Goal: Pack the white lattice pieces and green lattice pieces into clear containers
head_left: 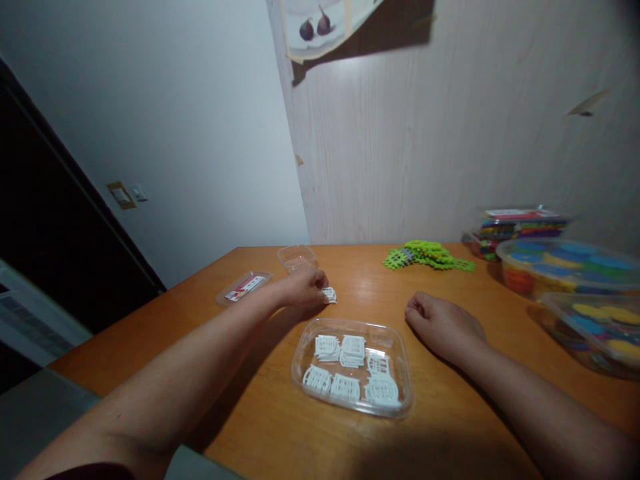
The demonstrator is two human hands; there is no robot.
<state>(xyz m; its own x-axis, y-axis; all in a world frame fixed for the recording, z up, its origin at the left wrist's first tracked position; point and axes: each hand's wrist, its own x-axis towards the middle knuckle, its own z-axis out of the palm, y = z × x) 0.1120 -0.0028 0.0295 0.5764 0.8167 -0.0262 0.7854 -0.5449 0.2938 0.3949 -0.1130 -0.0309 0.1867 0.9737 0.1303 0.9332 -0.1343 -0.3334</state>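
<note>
Head view: touching white pieces [330,295], just beyond the clear tray [403,358], with bunched fingertips of the left hand [306,287]; cannot tell whether pinched. Resting the right hand [445,327], loosely fisted, right of the tray.

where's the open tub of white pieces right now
In the head view, the open tub of white pieces sits on the table below centre, nearer than the left hand and left of the right hand.

On the table [260,420] before you, a tub [400,363] holds stacked pieces [353,351]. Beyond it, your left hand [307,287] lies between a lid [245,287] and a small stack [329,294]. Your right hand [443,321] is right of the tub, with containers [506,263] farther right.
</note>
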